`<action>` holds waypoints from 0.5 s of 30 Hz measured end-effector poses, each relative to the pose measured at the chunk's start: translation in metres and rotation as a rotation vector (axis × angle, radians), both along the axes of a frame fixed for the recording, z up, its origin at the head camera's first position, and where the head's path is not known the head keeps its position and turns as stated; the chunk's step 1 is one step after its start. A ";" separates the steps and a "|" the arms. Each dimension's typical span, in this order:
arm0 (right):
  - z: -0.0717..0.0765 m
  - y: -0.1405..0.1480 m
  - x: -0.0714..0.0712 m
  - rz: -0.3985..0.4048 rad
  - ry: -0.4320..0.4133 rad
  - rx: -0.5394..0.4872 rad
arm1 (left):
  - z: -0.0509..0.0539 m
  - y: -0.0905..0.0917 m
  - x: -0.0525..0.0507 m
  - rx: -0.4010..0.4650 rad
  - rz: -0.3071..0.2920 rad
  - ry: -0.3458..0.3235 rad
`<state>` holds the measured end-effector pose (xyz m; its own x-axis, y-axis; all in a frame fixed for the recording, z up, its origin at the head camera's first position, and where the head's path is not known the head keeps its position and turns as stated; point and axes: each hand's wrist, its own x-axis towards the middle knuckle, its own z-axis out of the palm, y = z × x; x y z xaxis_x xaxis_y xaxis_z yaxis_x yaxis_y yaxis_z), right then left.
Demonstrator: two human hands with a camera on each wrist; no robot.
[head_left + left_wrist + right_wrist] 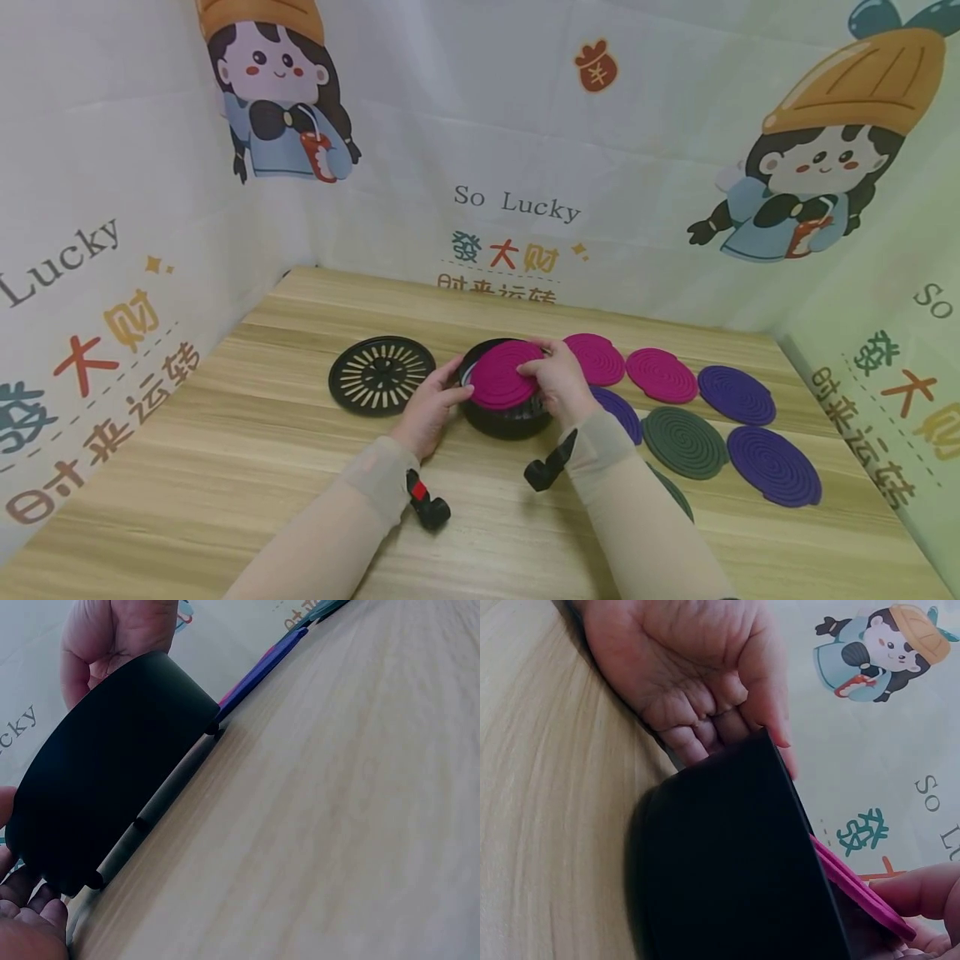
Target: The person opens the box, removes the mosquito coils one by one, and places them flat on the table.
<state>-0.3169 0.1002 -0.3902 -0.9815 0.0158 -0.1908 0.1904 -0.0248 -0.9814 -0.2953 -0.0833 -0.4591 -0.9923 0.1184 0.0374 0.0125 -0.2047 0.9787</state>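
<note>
A round black mosquito coil holder [506, 427] stands on the table in the head view, its top uncovered. My left hand [427, 412] grips its left side, the thumb by the rim and the fingers against the wall. Above the opening, my right hand [562, 379] pinches a magenta mosquito coil [501, 377] by its right edge. That coil [859, 891] tilts partly inside the rim in the right wrist view. In the left wrist view the holder's dark wall [112, 765] fills the left half. The coil hides much of the holder's inside.
A black slotted lid [382, 375] lies left of the holder. To the right are magenta coils [662, 375], purple coils [774, 465] and green coils [685, 442], flat on the wooden table [247, 450]. A printed cloth [420, 125] hangs behind and at both sides.
</note>
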 end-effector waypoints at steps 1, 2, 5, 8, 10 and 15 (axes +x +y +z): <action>0.001 0.001 0.000 -0.004 0.000 0.001 | 0.000 0.000 0.000 -0.001 -0.001 0.000; 0.001 0.001 0.000 -0.006 0.002 0.003 | 0.000 0.000 0.000 -0.004 -0.002 -0.002; 0.002 0.005 -0.001 -0.013 0.001 0.010 | 0.000 0.000 -0.001 -0.006 -0.001 -0.005; 0.003 0.010 -0.001 -0.018 -0.001 0.012 | 0.000 0.000 -0.001 -0.007 -0.001 -0.005; 0.004 0.013 -0.001 -0.016 -0.003 -0.008 | 0.000 0.000 -0.001 -0.004 0.002 -0.005; 0.006 0.024 0.001 0.011 -0.009 -0.100 | 0.001 0.001 0.000 -0.003 0.002 0.002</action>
